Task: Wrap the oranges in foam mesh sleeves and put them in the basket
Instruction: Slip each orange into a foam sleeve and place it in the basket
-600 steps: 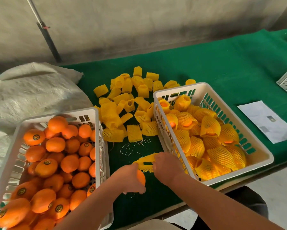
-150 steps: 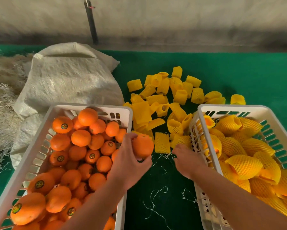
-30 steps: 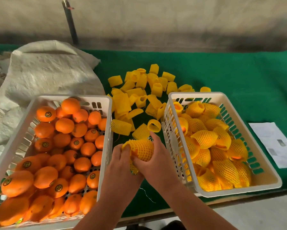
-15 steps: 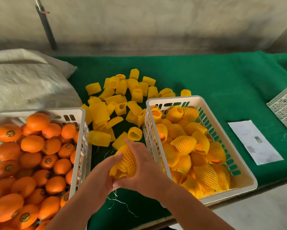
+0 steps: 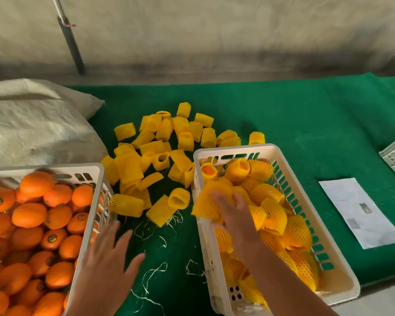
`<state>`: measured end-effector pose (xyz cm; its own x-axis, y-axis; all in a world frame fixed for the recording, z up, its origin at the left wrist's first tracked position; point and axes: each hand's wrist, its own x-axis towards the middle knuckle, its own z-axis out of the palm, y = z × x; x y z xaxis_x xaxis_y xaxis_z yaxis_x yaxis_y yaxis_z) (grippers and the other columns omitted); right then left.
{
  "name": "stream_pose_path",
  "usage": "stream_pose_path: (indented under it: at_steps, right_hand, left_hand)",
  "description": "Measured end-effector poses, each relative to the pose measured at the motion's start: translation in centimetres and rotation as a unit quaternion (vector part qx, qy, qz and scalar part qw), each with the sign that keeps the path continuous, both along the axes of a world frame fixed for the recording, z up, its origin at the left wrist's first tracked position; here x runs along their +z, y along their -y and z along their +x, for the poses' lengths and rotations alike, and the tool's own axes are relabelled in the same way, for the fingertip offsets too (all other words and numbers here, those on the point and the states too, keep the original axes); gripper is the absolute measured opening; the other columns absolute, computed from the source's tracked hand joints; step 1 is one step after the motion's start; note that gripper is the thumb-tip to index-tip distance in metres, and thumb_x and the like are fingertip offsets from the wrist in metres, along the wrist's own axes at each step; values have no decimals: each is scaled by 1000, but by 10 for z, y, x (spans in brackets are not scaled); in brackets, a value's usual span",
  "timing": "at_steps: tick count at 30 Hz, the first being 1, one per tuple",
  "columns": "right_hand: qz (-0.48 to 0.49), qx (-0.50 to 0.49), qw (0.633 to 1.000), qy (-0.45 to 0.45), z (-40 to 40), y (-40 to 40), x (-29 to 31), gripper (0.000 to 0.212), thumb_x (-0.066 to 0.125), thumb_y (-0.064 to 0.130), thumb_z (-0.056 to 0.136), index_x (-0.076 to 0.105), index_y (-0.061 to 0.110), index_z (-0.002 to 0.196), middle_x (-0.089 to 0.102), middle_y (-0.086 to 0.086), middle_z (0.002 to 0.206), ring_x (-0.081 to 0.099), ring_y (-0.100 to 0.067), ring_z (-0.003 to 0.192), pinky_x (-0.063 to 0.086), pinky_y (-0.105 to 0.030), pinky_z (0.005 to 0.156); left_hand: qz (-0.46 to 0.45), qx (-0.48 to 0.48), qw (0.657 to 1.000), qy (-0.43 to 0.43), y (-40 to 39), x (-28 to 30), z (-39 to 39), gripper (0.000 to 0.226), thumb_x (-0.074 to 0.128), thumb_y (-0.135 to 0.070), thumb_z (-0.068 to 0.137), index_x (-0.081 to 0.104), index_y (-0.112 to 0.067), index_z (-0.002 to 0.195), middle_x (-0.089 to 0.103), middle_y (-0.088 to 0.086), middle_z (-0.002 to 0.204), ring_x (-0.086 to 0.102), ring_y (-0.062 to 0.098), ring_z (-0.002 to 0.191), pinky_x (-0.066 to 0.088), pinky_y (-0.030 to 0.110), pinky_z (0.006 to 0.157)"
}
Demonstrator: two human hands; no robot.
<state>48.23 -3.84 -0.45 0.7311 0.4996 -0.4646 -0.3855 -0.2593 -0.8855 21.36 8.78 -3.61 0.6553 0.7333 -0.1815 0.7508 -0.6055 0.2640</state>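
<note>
Head view: right hand (image 5: 232, 210) holds a sleeved orange (image 5: 211, 201) over the near-left rim of the right basket (image 5: 281, 153), fingers curled round it. The basket is well filled with oranges already in yellow foam mesh. Left hand (image 5: 107, 258) is spread flat, fingers wide and holding nothing, above the green table (image 5: 306, 115) between the two baskets and just beside the left basket (image 5: 93, 172), which holds bare oranges (image 5: 30, 215). Loose foam mesh sleeves (image 5: 160, 147) lie heaped on the table beyond both baskets. A woven sack (image 5: 32, 124) rests far left; a paper sheet (image 5: 358, 213) lies right of the right basket
</note>
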Motion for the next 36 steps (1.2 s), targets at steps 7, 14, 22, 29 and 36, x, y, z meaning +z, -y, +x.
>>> stream_pose_path:
  at_steps: [7,14,22,29,36]
  right_hand:
    - [-198,-24,962,189,118,-38,-43,92,81,59,81,35,23,152,53,-6,144,57,-30,122,59,-49,91]
    - [-226,-19,931,285,139,-72,-88,74,83,63,76,48,31,133,55,2,129,52,-16,109,47,-29,76]
    - [-191,49,938,284,144,-51,-83,77,82,57,82,46,26,143,52,1,137,47,-14,118,46,-30,89]
    - [-160,23,917,365,64,-14,-46,49,69,46,96,54,28,139,56,5,134,47,-6,117,43,-27,88]
    - [-153,164,896,383,-42,-8,-59,61,72,21,97,43,20,151,51,-5,147,53,-21,133,54,-28,97]
  left_hand:
    - [55,108,992,-22,-13,-27,-29,99,83,-41,69,43,-13,155,40,27,152,45,55,134,44,72,100]
    - [59,146,988,5,-21,-32,-22,81,72,-47,69,64,2,133,55,38,123,59,63,102,52,74,81]
    - [72,145,986,-46,-27,-47,-28,80,96,-22,49,68,-1,121,53,31,119,60,59,95,54,73,77]
    - [11,161,986,-35,-25,-32,-26,67,93,-30,71,68,-11,129,47,18,139,60,40,119,57,54,95]
    - [-42,165,985,35,-18,-31,-37,58,62,-55,94,47,-31,145,28,-1,147,51,22,129,57,32,99]
